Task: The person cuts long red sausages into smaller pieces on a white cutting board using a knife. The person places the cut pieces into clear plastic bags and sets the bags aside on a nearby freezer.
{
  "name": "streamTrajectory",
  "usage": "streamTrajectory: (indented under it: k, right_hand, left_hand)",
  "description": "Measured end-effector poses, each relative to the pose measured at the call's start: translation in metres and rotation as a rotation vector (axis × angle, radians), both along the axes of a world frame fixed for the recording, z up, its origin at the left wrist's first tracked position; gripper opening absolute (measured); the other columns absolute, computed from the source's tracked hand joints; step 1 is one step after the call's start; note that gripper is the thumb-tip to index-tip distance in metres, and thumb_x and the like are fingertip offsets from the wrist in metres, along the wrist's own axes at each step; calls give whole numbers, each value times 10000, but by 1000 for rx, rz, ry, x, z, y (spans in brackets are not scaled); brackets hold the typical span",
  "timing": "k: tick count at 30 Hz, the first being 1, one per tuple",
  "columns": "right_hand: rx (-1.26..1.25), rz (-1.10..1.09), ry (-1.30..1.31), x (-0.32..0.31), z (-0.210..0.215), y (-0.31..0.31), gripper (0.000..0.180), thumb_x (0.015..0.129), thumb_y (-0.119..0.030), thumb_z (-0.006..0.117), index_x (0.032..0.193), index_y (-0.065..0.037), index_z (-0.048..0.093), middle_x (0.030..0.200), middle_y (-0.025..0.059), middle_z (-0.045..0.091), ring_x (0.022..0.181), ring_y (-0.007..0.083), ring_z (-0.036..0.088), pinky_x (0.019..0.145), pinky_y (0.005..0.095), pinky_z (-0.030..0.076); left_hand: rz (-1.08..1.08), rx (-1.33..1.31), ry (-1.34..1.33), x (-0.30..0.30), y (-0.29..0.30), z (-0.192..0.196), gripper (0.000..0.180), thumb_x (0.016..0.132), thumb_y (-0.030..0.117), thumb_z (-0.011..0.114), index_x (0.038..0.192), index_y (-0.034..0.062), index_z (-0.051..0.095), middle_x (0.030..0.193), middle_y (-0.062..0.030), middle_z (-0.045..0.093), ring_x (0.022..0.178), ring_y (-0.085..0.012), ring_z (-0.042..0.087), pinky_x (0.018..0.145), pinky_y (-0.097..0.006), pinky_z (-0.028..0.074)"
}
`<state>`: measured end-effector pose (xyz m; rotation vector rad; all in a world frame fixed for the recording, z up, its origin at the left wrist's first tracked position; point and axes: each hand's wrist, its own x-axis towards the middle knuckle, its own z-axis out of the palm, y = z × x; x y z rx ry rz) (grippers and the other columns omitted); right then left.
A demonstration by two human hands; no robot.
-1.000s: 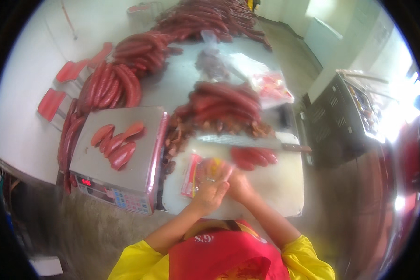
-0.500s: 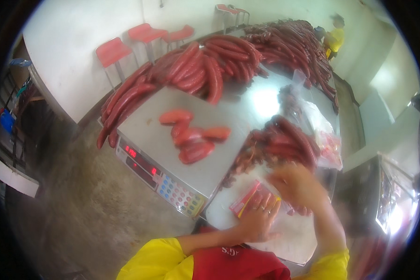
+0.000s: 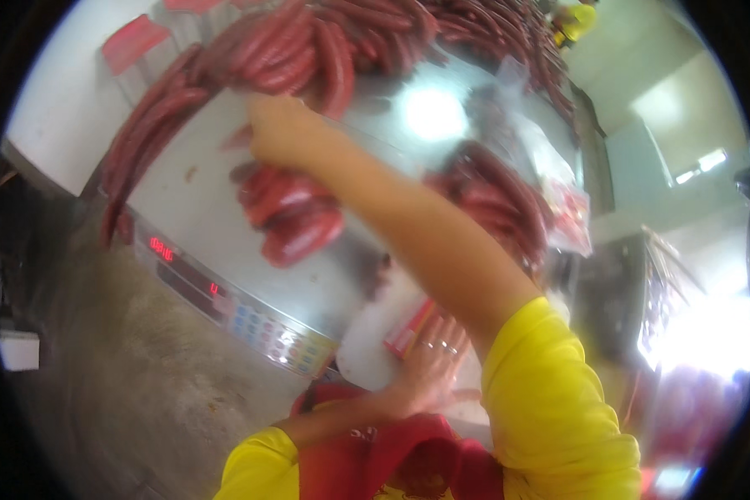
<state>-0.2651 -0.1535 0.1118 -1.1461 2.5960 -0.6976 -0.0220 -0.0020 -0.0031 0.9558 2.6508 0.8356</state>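
Note:
My right hand [image 3: 285,132] reaches across to the weighing scale, fingers closed and blurred. A reddish sausage piece [image 3: 237,138] sticks out beside its fingertips, the rest hidden by the hand. Just below it, several short red sausages [image 3: 290,208] lie in a small heap on the scale's metal plate [image 3: 193,171]. My left hand [image 3: 432,362] lies flat, fingers stretched, on a white board [image 3: 362,342]. Under its fingers a red-and-yellow printed packet [image 3: 410,331] is partly covered. My right forearm hides part of the plate and board.
Long red sausages [image 3: 287,58] are piled along the table's far side. Another bunch [image 3: 496,196] lies right of the scale, near a clear plastic bag [image 3: 550,183]. The scale's display and keypad [image 3: 262,329] face me. Red stools [image 3: 135,46] stand at the wall; a person in yellow [image 3: 573,21] is far back.
My right hand has swung from beside the board over to the sausages on the scale. My left hand stays on the packet. The whole view has shifted, and the scale's display has changed.

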Motion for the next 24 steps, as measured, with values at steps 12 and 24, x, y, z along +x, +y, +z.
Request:
streamTrajectory:
  k: [12,24]
  right_hand:
    - [-705,-1020,-729,272,-13,394,511,792,102,620,1272,5,476,1112,145,604,835,207,653,584,328,559]
    - [-77,-333,-686,242,-103,366,404,807,-71,655,1205,-44,591,958,76,663,777,167,628,636,305,503]
  left_hand:
    - [156,134,283,24,36,-8,517,957,293,494,1327,-68,469,1377,-256,472,1321,-464,379,1107,-581,226]
    - [77,440,274,33,30,0,516,949,226,529,1397,-2,412,1370,-238,482,1300,-451,411,1087,-600,233]
